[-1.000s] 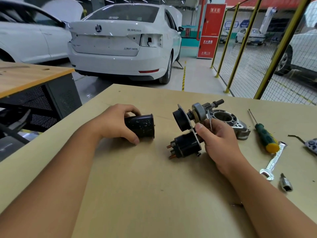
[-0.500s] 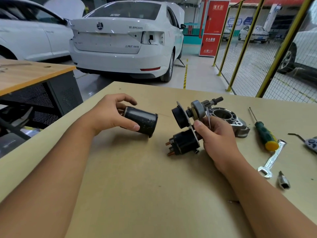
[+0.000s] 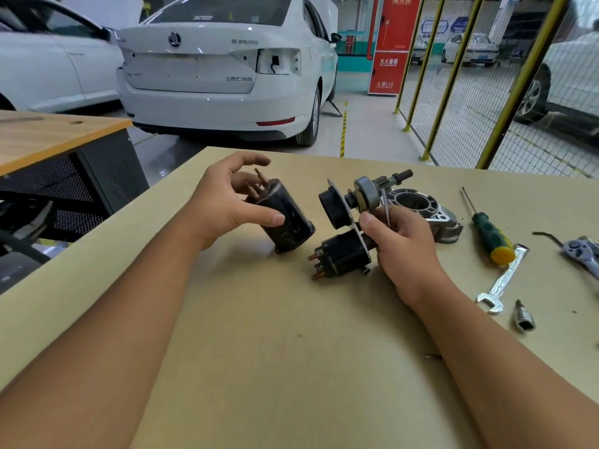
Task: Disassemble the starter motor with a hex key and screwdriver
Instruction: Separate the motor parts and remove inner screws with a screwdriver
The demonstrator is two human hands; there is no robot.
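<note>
My left hand (image 3: pixel 223 202) holds a black cylindrical motor housing (image 3: pixel 283 218), tilted, its lower end on the table and its thumb across the side. My right hand (image 3: pixel 398 241) grips the rest of the starter: a black solenoid (image 3: pixel 340 257) with copper terminals, a plate, and the drive gear with shaft (image 3: pixel 369 189) pointing up and right. A thin hex key (image 3: pixel 385 205) sticks up between my right fingers. The aluminium nose housing (image 3: pixel 421 205) lies behind my right hand. A green screwdriver (image 3: pixel 489 234) with a yellow cap lies to the right.
On the tan table (image 3: pixel 291 351) at the right lie an open-end wrench (image 3: pixel 502 280), a small socket (image 3: pixel 523 315) and a ratchet (image 3: pixel 580 251). Another bench (image 3: pixel 48 134) stands at the left. A white car (image 3: pixel 220 69) and a yellow fence (image 3: pixel 447 76) are beyond.
My left hand has tipped the black housing from lying on its side to nearly upright, its fingers loosening at the top. My right hand and its assembly have hardly moved.
</note>
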